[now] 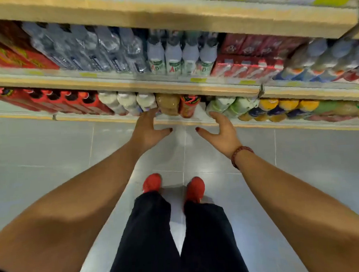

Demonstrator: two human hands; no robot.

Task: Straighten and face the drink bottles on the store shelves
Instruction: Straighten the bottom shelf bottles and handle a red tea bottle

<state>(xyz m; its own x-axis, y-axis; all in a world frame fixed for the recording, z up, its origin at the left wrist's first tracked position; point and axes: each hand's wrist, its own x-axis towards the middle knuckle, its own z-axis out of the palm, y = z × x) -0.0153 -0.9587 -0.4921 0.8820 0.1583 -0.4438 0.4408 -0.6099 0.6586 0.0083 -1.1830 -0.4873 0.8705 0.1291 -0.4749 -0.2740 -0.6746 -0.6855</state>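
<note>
1. Drink bottles, head view: stocked in rows on the lowest shelf (111,118), beneath the shelf board (172,88) above. Within reach are the tan bottle (167,106) and red-labelled bottle (190,106), side by side at centre. The white bottles (129,103) adjoin on the left. The green bottles (225,105) stand to the right, across a small gap.
2. Hazard, judged: the centre pair stands near the front edge with the gap alongside. A sideways nudge could tip the red-labelled bottle into that gap, or off the shelf onto the tiled floor (50,153).
3. Hazard, judged: the overhanging board hides the bottle tops and the picture is blurred, so label facing is hard to check from this angle.
4. Left hand (147,129): arm stretched forward and down, thumb spread, fingers (149,116) straight and released, grasping nothing. Their tips lie where the white and tan bottles meet; contact cannot be told.
5. Right hand (222,129): mirrored pose, thumb spread and fingers released, holding nothing, tips just beside the nearest green bottle. A beaded bracelet (241,155) circles the wrist.
6. Stage, judged: the hands flank the centre pair, with no grasp yet made.
</note>
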